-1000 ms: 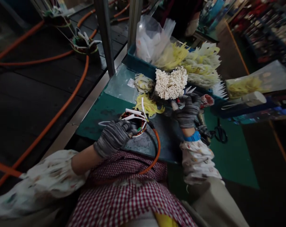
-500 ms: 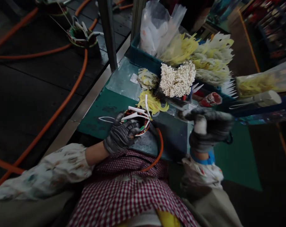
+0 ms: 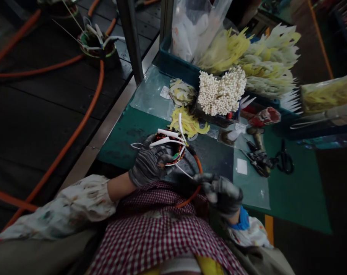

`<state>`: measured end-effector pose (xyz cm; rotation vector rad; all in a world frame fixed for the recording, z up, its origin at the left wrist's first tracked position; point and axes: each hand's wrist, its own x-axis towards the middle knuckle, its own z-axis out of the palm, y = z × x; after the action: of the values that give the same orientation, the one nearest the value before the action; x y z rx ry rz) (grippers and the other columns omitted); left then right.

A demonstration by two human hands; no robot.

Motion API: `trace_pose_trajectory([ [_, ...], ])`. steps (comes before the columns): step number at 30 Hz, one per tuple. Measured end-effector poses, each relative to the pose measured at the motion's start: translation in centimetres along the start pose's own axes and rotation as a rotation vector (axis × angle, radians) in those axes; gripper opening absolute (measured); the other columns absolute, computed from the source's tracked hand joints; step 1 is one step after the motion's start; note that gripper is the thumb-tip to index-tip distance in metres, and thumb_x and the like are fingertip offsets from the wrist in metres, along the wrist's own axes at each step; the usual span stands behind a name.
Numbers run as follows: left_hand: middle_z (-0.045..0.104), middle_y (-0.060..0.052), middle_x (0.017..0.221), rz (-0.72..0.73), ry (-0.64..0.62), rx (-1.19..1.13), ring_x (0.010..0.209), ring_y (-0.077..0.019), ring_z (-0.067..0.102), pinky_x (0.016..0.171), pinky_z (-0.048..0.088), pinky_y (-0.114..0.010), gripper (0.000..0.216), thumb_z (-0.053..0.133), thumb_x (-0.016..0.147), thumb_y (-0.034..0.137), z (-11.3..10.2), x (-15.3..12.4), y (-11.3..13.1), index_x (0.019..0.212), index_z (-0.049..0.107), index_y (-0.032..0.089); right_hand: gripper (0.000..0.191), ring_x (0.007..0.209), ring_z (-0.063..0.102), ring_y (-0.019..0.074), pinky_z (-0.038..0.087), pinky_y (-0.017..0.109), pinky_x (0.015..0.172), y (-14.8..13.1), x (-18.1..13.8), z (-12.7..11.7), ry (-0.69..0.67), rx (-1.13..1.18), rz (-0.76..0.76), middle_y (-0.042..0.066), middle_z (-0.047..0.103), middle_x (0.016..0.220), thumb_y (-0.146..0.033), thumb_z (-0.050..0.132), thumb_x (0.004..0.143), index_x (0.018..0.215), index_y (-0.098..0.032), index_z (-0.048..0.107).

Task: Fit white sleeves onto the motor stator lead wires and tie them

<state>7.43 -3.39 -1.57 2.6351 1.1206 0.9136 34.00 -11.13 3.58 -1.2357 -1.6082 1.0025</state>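
While my left hand (image 3: 149, 165) clasps the wound coil (image 3: 170, 148), my right hand (image 3: 222, 194) pinches narrow just right of it, beside the orange cable (image 3: 200, 165), its hold unclear

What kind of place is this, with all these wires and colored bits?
Probably a factory making motor parts: a wire-wound stator, another stator beyond it, and a blue crate of insulating strips.

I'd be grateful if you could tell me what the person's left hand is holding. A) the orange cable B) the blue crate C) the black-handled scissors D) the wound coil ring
D: the left hand is wrapped around the wound coil ring, whose white sleeves rise beside its fingers.
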Motion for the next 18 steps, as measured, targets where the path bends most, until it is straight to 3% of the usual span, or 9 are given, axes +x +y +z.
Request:
trace_pose_trajectory([
  [4, 0.086, -0.004, 0.11, -0.071, -0.065, -0.085, 0.121, -0.0312, 0.078, 0.124, 0.055, -0.059, 0.018, 0.067, 0.101, 0.043, 0.2, -0.1, -0.6, 0.104, 0.078, 0.03, 0.021, 0.062, 0.074, 0.0173, 0.063, 0.029, 0.059, 0.9, 1.4, 0.8, -0.215, -0.144, -0.092, 0.001, 0.082, 0.08, -0.044, 0.074, 0.103, 0.109, -0.027, 0.085],
  [9, 0.086, -0.002, 0.112, -0.029, 0.033, -0.085, 0.115, -0.029, 0.079, 0.132, 0.047, -0.061, 0.015, 0.068, 0.101, 0.042, -0.3, 0.6, -0.2, 0.104, 0.078, 0.031, 0.036, 0.082, 0.077, 0.0199, 0.061, 0.029, 0.071, 1.9, 7.1, 3.0, -0.184, -0.536, -0.082, 0.007, 0.084, 0.096, -0.057, 0.069, 0.105, 0.112, -0.026, 0.084],
  [12, 0.086, -0.001, 0.114, -0.032, 0.028, -0.068, 0.119, -0.0289, 0.079, 0.134, 0.044, -0.063, 0.013, 0.068, 0.102, 0.04, -0.7, 1.1, 0.4, 0.103, 0.078, 0.031, 0.034, 0.073, 0.072, 0.0194, 0.054, 0.028, 0.065, 1.2, 9.7, 3.9, -0.255, -0.671, -0.055, 0.008, 0.082, 0.086, -0.051, 0.066, 0.108, 0.11, -0.023, 0.085],
  [15, 0.086, -0.003, 0.115, -0.04, 0.056, -0.044, 0.121, -0.0301, 0.079, 0.132, 0.046, -0.063, 0.013, 0.072, 0.1, 0.038, -0.7, 1.0, 0.5, 0.105, 0.079, 0.028, 0.026, 0.067, 0.068, 0.0177, 0.053, 0.029, 0.065, 0.5, 10.8, 4.3, -0.341, -0.554, -0.087, 0.006, 0.081, 0.081, -0.041, 0.068, 0.105, 0.105, -0.021, 0.085],
  [18, 0.086, -0.003, 0.12, -0.004, 0.097, -0.036, 0.123, -0.0295, 0.079, 0.134, 0.043, -0.062, 0.015, 0.073, 0.101, 0.037, -0.2, 0.6, 0.3, 0.11, 0.079, 0.027, 0.027, 0.07, 0.069, 0.0166, 0.058, 0.031, 0.07, 0.6, 10.9, 4.1, -0.251, -0.323, -0.069, 0.005, 0.081, 0.085, -0.04, 0.064, 0.106, 0.105, -0.02, 0.082],
])
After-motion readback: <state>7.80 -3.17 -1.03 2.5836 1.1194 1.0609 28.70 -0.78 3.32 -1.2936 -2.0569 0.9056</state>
